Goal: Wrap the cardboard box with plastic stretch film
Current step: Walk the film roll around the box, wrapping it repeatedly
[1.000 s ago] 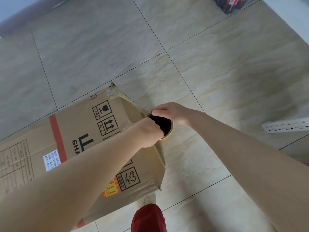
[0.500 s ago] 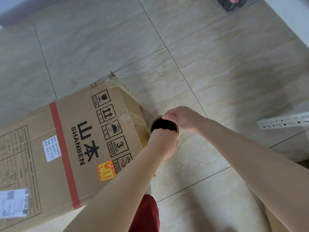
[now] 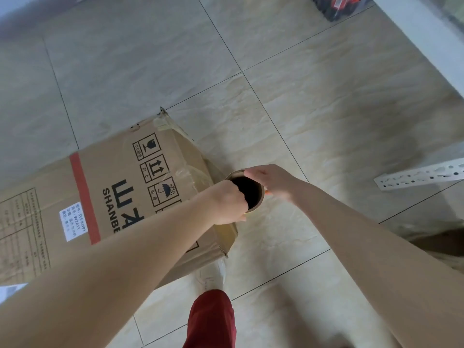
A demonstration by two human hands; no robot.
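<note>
A long brown cardboard box with black handling symbols and a red stripe lies on the tiled floor at the left. Upright by its right end stands the stretch film roll, of which I see only the dark hollow core and tan rim from above. My left hand grips the near-left rim with its fingers curled into the core. On the far-right rim, my right hand holds the roll. The film itself is too clear to make out, apart from a glossy wrinkle on the box's end.
A white perforated metal bar lies on the floor at the right. A white ledge runs along the upper right, with dark packaged goods behind it. My leg in red trousers and a pale shoe stand by the box's near corner.
The roll and both hands have shifted slightly along the box's right end. My left forearm again covers part of the box's printed side, and the view has swung a little.
</note>
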